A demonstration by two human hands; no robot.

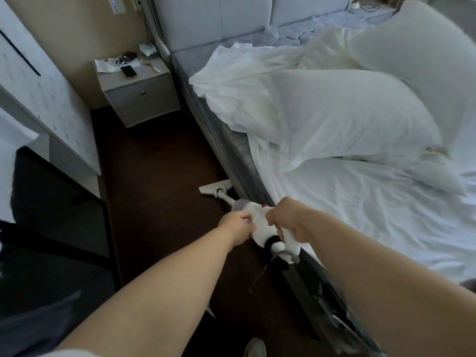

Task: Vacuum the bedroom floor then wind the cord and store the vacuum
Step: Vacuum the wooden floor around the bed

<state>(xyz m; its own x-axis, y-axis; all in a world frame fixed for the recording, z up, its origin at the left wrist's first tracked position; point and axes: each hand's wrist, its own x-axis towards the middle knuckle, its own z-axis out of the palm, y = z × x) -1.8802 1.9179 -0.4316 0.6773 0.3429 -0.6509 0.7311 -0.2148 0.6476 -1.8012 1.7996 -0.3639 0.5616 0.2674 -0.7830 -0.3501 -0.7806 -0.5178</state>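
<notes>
Two bare hands hold a white stick vacuum (260, 225) low over the dark floor (154, 176), in the narrow strip between the bed (360, 202) on the right and a dark cabinet front (59, 202) on the left. The left hand (235, 225) has its fingers curled round the left side of the vacuum's body, just behind the translucent purple dust cup (240, 205). The right hand (291, 222) is wrapped round the white handle at the near end, fingers closed tight on it. From the body a pale tube runs down and away to the floor head (215, 189), which sits flat on the floor right against the bed's grey base. A thin cord (257, 279) trails on the floor below the handle, near the bed's side. White sheets hang rumpled over the mattress edge, with two pillows (347, 117) lying on top. At the far end stands a grey nightstand (139, 99) beside the headboard, with a dark phone (128, 71) and papers on its top. A pale shoe (255, 347) shows at the near bottom edge.
</notes>
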